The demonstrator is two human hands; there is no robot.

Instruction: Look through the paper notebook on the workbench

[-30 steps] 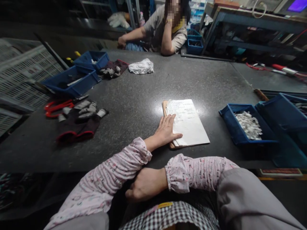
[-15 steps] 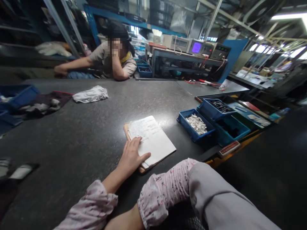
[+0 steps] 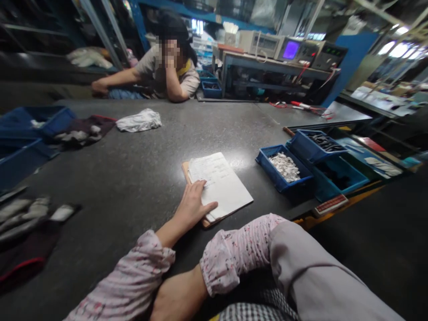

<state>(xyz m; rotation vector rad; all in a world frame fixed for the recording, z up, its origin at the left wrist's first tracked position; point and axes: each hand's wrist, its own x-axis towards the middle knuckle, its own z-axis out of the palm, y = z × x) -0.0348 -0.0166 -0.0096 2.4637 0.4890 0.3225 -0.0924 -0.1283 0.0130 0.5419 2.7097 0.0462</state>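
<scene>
An open notebook [image 3: 227,187] with handwriting on its upper part lies on the dark tabletop, a brown cover or board showing along its left edge. My left hand [image 3: 194,201] rests palm down on the notebook's lower left side, thumb stretched out across the page. Folded across my body, my right arm brings my right hand [image 3: 179,294] to the bottom of the view beside my left forearm. Its fingers are hidden behind the left sleeve, so their pose does not show. Both forearms wear pink patterned sleeve covers.
Right of the notebook, a blue bin [image 3: 284,171] contains small whitish parts; bins with dark parts [image 3: 323,142] stand behind it. At left are blue bins [image 3: 50,120] and gloves [image 3: 83,131]. A whitish cloth [image 3: 139,120] lies farther back. Opposite sits a person [image 3: 177,67], one hand at the face.
The camera view has turned slightly left and down, so most things appear farther right and higher. My left hand stays on the notebook, and more of my right hand shows at the bottom.
</scene>
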